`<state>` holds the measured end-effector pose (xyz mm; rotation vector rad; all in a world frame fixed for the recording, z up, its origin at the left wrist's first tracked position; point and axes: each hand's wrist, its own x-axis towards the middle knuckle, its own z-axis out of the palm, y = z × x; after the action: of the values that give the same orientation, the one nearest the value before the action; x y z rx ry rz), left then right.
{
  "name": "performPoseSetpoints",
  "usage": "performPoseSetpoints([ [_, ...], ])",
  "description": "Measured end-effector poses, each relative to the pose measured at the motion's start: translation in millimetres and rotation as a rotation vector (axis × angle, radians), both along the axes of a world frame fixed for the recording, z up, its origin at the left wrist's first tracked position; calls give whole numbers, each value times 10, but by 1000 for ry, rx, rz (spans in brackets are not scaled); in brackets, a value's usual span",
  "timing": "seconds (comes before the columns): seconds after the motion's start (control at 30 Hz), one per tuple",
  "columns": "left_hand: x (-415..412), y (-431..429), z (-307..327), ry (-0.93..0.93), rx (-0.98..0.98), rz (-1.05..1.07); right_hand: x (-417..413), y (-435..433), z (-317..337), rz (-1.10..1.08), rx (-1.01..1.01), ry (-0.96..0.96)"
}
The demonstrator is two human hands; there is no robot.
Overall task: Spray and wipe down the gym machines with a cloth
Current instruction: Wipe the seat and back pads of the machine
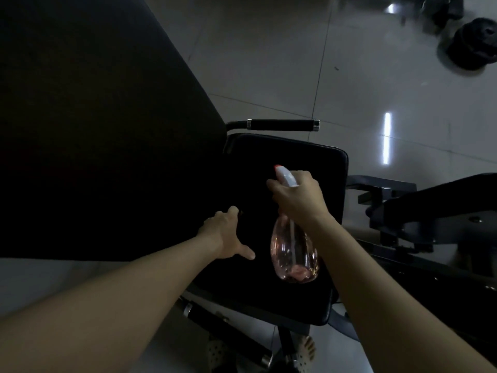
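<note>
While the right hand [298, 197] holds the spray bottle [293, 254] above the black seat pad [304, 157] of a gym machine, its fingers are clamped round the bottle's neck and white trigger head. The red-tipped nozzle [278, 166] points toward the far edge of the seat pad. The bottle's clear, pink-tinted body hangs below the wrist, over the near right part of the pad, with a little liquid pooled at its bottom.

The left hand [223, 235] rests on the left part of the seat pad, close to where it meets the large dark back pad [107, 130]. Its fingers are spread apart and the thumb is stretched toward the near edge. Whether a cloth lies under the palm cannot be told against the dark upholstery.

A black grip handle [281, 124] with metal collars stands just beyond the far edge of the seat pad, and a second handle [228, 335] runs below the near left corner. Dark machine framework [430, 205] extends off the right edge. The tiled floor [269, 63] is pale and glossy, and black weight plates [473, 44] lie on it well apart from the seat.
</note>
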<state>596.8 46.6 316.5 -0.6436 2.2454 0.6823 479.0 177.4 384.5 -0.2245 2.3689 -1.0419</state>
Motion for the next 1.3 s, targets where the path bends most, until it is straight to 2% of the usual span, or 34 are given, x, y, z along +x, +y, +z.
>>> performPoseSetpoints([
  [0.23, -34, 8, 25, -24, 11, 1, 64, -157, -24, 54, 64, 88],
  [0.37, -57, 7, 38, -27, 11, -3, 81, -231, -40, 21, 106, 137],
  [0.67, -76, 11, 12, -35, -12, 1, 178, 5, 1, -138, 115, 92],
  [0.87, -79, 10, -23, -19, -32, -19, 370, 26, -54, -9, 49, 88],
  [1.03, -47, 7, -44, 12, -29, -20, 568, -40, -72, 86, 104, 146],
  [1.3, -6, 23, -47, 19, -57, -22, 648, 251, -42, -94, 76, 151],
])
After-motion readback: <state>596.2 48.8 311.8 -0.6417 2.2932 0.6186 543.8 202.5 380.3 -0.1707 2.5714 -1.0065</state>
